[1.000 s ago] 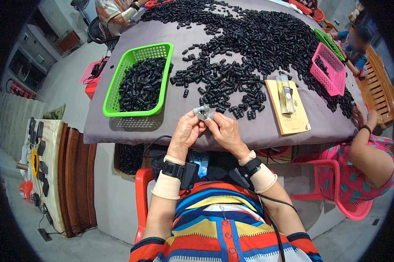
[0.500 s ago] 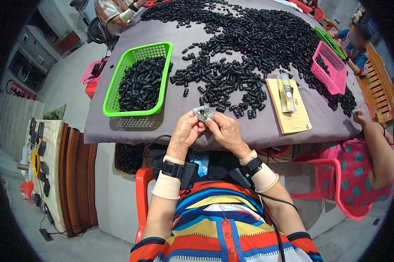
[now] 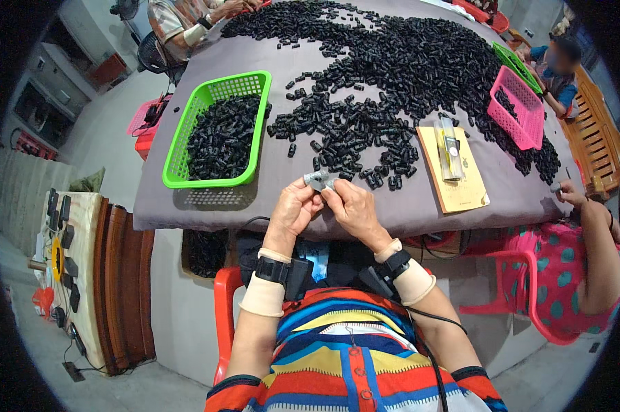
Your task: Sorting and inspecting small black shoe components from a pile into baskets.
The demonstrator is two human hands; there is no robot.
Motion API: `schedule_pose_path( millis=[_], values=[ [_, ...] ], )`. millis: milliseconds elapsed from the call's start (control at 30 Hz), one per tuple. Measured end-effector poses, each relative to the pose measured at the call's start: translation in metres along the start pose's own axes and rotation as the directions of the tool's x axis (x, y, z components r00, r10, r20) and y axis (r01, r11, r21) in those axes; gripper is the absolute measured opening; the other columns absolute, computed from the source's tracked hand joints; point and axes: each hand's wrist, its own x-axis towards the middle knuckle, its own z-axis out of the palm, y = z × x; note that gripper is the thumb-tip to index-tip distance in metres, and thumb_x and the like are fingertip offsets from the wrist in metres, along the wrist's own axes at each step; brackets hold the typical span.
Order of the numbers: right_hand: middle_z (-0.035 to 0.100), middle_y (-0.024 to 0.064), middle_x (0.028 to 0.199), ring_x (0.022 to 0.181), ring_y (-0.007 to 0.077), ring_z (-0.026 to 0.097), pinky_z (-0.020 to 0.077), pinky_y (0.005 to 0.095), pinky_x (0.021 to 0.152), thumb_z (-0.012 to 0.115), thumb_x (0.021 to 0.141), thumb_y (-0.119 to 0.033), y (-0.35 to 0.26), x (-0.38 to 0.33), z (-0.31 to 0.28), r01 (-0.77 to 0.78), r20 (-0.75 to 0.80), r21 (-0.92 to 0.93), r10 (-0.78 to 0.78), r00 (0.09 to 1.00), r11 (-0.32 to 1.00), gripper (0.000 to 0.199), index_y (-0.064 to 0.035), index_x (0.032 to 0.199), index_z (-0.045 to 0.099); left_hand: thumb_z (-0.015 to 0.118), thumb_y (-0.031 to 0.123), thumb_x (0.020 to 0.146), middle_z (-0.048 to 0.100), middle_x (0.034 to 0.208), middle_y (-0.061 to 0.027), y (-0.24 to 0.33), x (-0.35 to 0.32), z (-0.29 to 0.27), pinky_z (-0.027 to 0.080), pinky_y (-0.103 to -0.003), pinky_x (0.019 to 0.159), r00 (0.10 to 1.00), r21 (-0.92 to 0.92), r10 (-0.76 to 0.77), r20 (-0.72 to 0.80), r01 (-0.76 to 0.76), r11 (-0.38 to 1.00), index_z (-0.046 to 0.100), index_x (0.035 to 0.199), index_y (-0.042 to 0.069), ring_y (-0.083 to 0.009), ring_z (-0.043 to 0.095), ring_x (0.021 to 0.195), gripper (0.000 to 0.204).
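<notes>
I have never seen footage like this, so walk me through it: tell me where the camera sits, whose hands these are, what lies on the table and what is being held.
The camera sits on a person's head and looks down, so the rim bends. The left hand and right hand are that person's own, and together they hold a small grey part. On the grey-covered table lie a heap of small black pieces, a green basket holding more of them, a pink basket and a yellow card. Other people sit around the table.
</notes>
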Motion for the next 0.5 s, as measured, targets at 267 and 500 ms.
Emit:
schedule_pose_path(
  millis=[267,500],
  values=[
    [0.050,0.0134,0.060,0.050,0.0261,0.048,0.0361,0.0352,0.047,0.056,0.085,-0.018,0.003,-0.002,-0.005,-0.225,0.006,0.209,0.229,0.973,0.952,0.023,-0.0012,0.071,0.049,0.051,0.008,0.089,0.059,0.081,-0.0059,0.000,-0.006,0.005,0.042,-0.021,0.051,0.999,-0.038,0.040,-0.030,-0.041,0.998,0.056,0.102,0.002,-0.0105,0.051,0.059,0.016],
    [0.047,0.0137,0.058,0.050,0.0256,0.044,0.0348,0.0355,0.048,0.055,0.086,-0.019,0.001,0.000,-0.007,-0.172,-0.036,0.234,0.185,0.982,0.957,0.028,0.0001,0.069,0.044,0.057,0.004,0.083,0.059,0.074,-0.0026,0.089,-0.022,0.031,0.041,-0.017,0.044,0.869,0.493,0.471,-0.149,-0.348,0.798,0.060,0.102,0.003,-0.0056,0.051,0.052,0.019]
  ],
)
